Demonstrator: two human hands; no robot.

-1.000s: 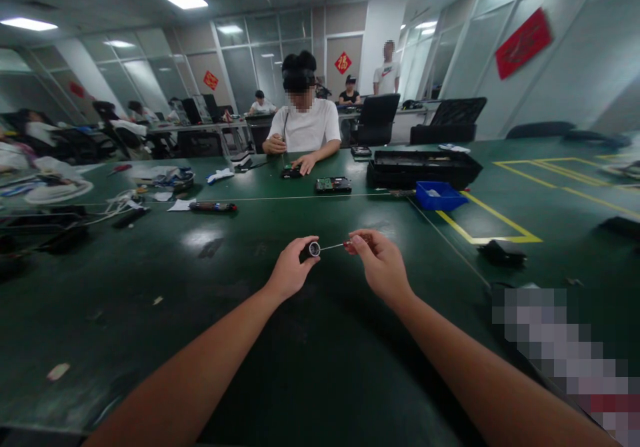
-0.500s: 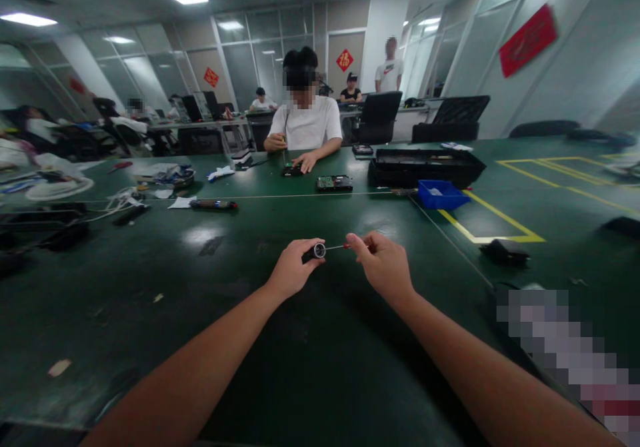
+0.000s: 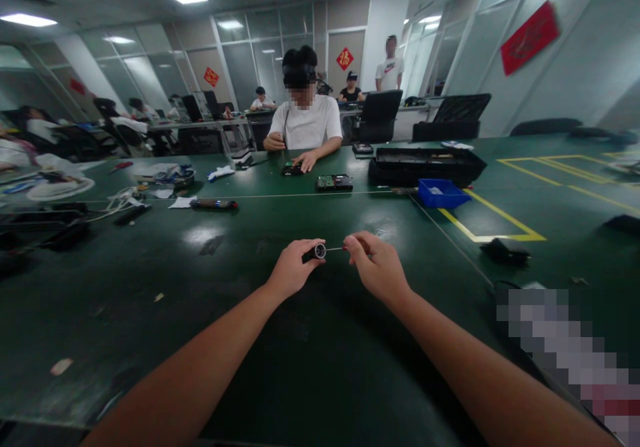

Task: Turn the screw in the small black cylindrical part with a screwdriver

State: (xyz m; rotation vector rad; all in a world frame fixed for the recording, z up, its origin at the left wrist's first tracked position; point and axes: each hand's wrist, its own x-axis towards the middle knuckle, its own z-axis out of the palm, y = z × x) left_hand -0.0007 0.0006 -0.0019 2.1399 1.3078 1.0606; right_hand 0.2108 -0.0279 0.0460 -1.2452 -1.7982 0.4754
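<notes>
Steadiness matters: with the left hand (image 3: 294, 266) gripping the black cylinder (image 3: 317, 252) above the surface (image 3: 280, 387) and the right hand (image 3: 381, 264) pinching a thin red-handled tool (image 3: 335, 249), whose tip seems to meet the cylinder's rim, keep both aligned and press lightly.

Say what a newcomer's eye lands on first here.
Likely the two bare hands mid-picture: the left hand grips a short black cylinder with a silvery rim, while the right hand pinches a thin metal tool pointing at it. Next, the bright blue bin beyond them to the right, before a long black tray. Then the co-worker in a white shirt, seated across the green table.
</notes>
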